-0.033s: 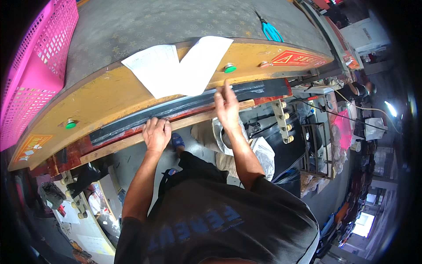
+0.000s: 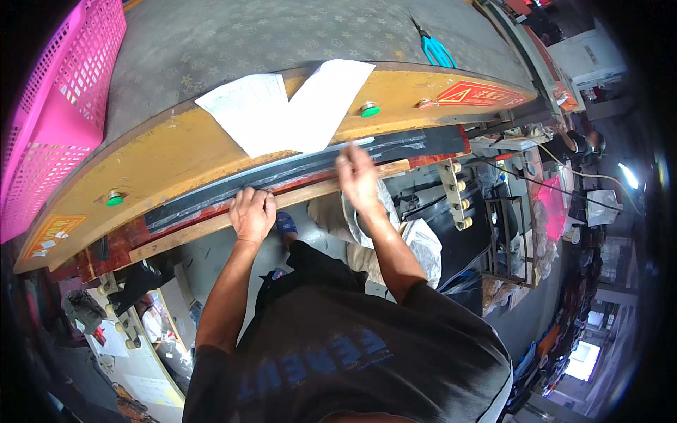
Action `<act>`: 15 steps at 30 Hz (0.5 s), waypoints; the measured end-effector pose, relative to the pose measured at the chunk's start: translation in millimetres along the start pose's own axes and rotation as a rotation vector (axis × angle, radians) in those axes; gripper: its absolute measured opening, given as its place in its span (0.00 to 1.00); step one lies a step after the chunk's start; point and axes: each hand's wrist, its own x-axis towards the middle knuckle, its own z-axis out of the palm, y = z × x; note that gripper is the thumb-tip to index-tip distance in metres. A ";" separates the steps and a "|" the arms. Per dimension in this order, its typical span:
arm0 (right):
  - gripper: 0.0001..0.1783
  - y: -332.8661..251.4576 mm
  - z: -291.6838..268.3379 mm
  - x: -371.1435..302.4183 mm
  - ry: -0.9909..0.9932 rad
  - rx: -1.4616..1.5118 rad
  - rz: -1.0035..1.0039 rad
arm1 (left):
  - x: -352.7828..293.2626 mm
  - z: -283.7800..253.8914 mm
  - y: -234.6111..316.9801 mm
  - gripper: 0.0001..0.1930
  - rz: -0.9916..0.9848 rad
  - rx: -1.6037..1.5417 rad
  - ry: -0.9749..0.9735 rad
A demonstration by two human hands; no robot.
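Long dark strips [image 2: 405, 146] with shiny, film-like streaks lie in the gap beneath a yellow machine beam [image 2: 166, 166]. At their near side runs a wooden bar [image 2: 187, 229] over a red bed. My left hand [image 2: 252, 213] rests at this bar, its fingers curled and pressed together; what is under the fingertips is hidden. To its right, my right hand [image 2: 360, 178] hovers by the strips with fingers partly bent and apart, slightly blurred, nothing visible in it. Just above both hands, two white paper sheets [image 2: 257, 113] hang over the beam.
Green push buttons [image 2: 369, 110] sit on the beam. On the grey patterned top [image 2: 247, 42] are blue-handled snips [image 2: 437, 51]. A pink basket [image 2: 67, 106] stands at left. Caster rollers [image 2: 462, 204], white sacks [image 2: 423, 247] and a metal frame [image 2: 518, 240] are at right.
My right hand has drawn back slightly from the green button, toward me and to the left. Its outstretched index finger is now more bent. My left hand stays put.
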 end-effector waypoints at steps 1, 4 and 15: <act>0.16 9.1 19.6 -8.6 0.075 -0.101 -0.161 | 2.3 1.5 -1.1 0.06 -0.003 -0.008 -0.001; 0.11 38.1 39.2 -28.1 -0.049 -0.269 -0.394 | 2.6 2.1 0.2 0.06 -0.018 -0.037 0.017; 0.10 36.1 36.9 -34.8 -0.046 -0.255 -0.330 | -1.4 -2.4 5.6 0.06 -0.047 -0.071 0.017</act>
